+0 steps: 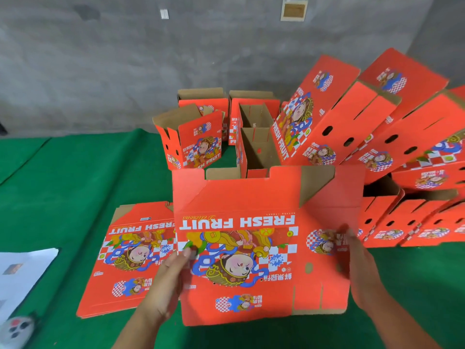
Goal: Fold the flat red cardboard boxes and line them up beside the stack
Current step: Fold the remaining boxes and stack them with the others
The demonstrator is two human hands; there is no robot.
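Note:
I hold a flat red "FRESH FRUIT" cardboard box (264,248) up in front of me over the green mat. My left hand (168,278) grips its left edge, thumb on the printed face. My right hand (359,270) grips its right edge and looks blurred. A stack of flat red boxes (125,263) lies on the mat to the left, partly hidden behind the held box. Folded open boxes stand behind: one (188,139) at centre left, a divided one (256,142) in the middle.
Many folded red boxes (377,127) lean and pile up at the right. A green mat (63,185) covers the floor before a grey concrete wall (100,59). A white sheet (20,273) and a round grey device (17,328) lie at the lower left.

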